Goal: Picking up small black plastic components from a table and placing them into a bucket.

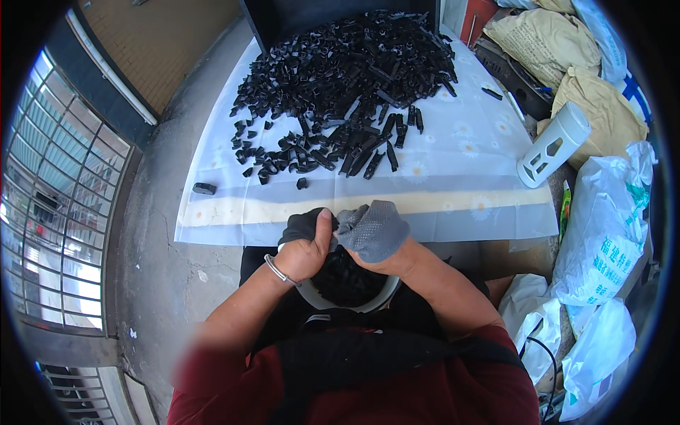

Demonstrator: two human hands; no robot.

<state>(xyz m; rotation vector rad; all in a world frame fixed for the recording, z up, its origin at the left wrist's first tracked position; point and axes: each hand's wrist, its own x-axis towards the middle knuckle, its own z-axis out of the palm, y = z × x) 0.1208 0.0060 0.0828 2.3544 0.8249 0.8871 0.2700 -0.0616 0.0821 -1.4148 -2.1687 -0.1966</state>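
Observation:
My left hand [309, 242], in a dark glove that leaves the thumb bare, is closed above a pale-rimmed bucket [309, 295]. Against it, my right hand [375, 231] in a grey dotted glove is also closed, with its fingers curled in. Whatever lies between them is hidden by the fingers. Small black pieces [347, 280] fill part of the bucket between my legs. Beyond my hands, a large heap of black plastic-looking pieces [340, 78], some short and curved, others long strips, spreads over the table. One black piece [204, 188] lies apart at the left.
A daisy-patterned cover [453, 163] lies on the table. Behind the heap stands a black box [283, 20]. A white cylinder with cutouts [555, 145] is at the right edge, beside stuffed sacks [545, 46] and white plastic bags [602, 234]. A barred window [64, 191] is at left.

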